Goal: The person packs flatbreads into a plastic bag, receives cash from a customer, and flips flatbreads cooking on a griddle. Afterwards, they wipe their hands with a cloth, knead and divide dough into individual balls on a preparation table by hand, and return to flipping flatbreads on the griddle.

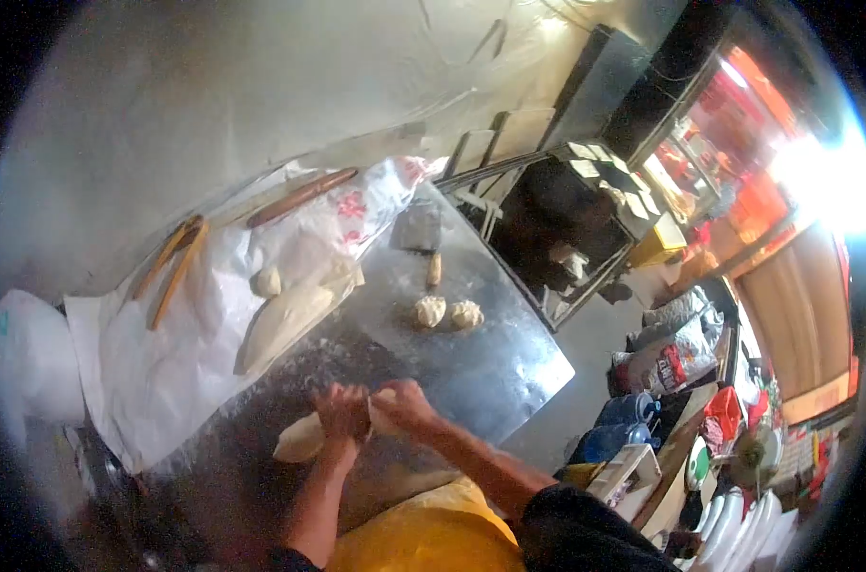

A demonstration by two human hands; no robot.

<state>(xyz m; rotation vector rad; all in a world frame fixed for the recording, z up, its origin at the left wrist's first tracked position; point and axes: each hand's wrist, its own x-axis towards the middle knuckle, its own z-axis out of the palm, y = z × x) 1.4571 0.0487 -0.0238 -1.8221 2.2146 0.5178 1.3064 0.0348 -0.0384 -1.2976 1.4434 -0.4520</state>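
My left hand and my right hand are side by side over the near part of the metal worktop. Both have their fingers closed on a piece of pale dough, which sticks out to the left of my left hand. A bit of the dough shows between the hands; the fingers hide the rest. Beyond them, two shaped dough pieces, one left of the other, sit by the wooden handle of a scraper. A long dough slab lies left, with a small lump at its edge.
A flour-dusted white sheet covers the worktop's left side, bearing a rolling pin and wooden tongs. A dark oven-like box adjoins the far right edge. Sacks and blue water bottles stand at right.
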